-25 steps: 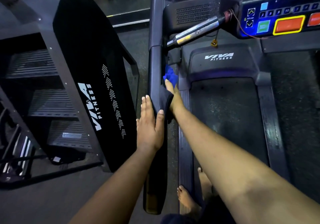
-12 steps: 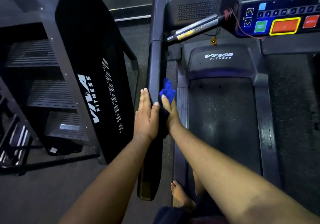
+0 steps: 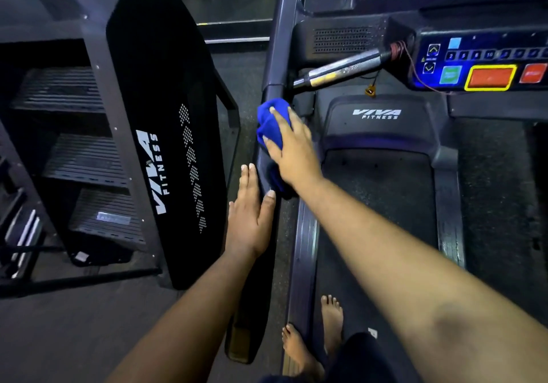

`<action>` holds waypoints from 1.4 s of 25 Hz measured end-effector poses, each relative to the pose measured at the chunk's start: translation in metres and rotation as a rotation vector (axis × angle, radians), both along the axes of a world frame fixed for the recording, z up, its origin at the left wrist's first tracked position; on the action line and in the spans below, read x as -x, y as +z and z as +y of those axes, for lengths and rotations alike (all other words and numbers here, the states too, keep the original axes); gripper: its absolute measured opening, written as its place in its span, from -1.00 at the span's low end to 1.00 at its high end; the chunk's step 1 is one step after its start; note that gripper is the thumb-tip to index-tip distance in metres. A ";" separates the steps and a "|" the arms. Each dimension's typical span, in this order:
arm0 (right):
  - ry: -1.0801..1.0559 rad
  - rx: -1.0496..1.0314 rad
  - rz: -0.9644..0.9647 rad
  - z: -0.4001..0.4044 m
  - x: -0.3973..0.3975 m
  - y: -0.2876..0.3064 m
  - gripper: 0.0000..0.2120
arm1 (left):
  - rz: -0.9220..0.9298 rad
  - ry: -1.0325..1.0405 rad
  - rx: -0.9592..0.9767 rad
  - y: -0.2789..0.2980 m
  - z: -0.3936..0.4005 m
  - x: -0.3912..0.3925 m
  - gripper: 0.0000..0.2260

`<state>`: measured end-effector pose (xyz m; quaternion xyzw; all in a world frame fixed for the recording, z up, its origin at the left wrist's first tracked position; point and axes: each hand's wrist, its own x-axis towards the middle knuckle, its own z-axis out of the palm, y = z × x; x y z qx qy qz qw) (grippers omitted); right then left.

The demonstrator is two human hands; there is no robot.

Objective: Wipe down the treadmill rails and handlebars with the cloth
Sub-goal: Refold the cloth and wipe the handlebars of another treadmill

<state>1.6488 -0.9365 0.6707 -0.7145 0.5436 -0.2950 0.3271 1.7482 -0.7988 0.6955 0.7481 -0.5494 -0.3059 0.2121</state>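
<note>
A blue cloth is bunched on top of the treadmill's dark left handrail, just below where a silver handlebar joins it. My right hand lies over the cloth and grips it, fingers spread across the rail. My left hand rests flat against the rail's outer side a little nearer to me, fingers straight, thumb on the rail's top. It holds nothing. The rail runs back toward me between both arms.
A black Viva Fitness stair machine stands close on the left. The treadmill console with coloured buttons is at upper right. The belt and my bare feet are below, with a side foot rail between.
My right hand has come up from the rail's inner side onto its top and slid the cloth forward toward the silver handlebar. My left hand has stayed on the rail's outer side.
</note>
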 end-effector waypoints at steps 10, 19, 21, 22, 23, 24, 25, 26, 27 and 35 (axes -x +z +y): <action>0.029 0.220 0.688 -0.111 0.040 -0.005 -0.31 | -0.329 -0.067 -0.117 0.012 -0.013 0.006 -0.26; 0.011 0.528 0.846 -0.132 0.082 -0.010 -0.32 | -0.506 -0.273 0.051 0.002 -0.183 0.017 -0.30; 0.018 0.474 0.943 -0.134 0.088 -0.012 -0.21 | -0.519 -0.272 0.055 -0.001 -0.186 0.015 -0.27; 0.035 0.426 0.956 -0.143 0.080 0.001 -0.25 | -0.534 -0.279 0.057 -0.001 -0.185 0.015 -0.26; 0.091 0.365 0.975 -0.159 0.069 0.016 -0.31 | -0.549 -0.284 0.060 -0.002 -0.185 0.015 -0.25; 0.164 0.272 0.973 -0.176 0.059 0.030 -0.36 | -0.548 -0.281 0.054 0.000 -0.185 0.015 -0.24; 0.224 0.187 0.956 -0.187 0.056 0.041 -0.39 | -0.529 -0.279 0.048 0.002 -0.186 0.016 -0.24; 0.267 0.186 0.946 -0.189 0.060 0.043 -0.40 | -0.511 -0.275 0.051 0.003 -0.186 0.016 -0.24; 0.264 0.267 0.957 -0.184 0.070 0.038 -0.39 | -0.503 -0.269 0.059 0.002 -0.186 0.016 -0.23; 0.170 0.204 1.012 -0.192 0.098 0.050 -0.33 | -0.496 -0.273 0.061 0.001 -0.186 0.013 -0.23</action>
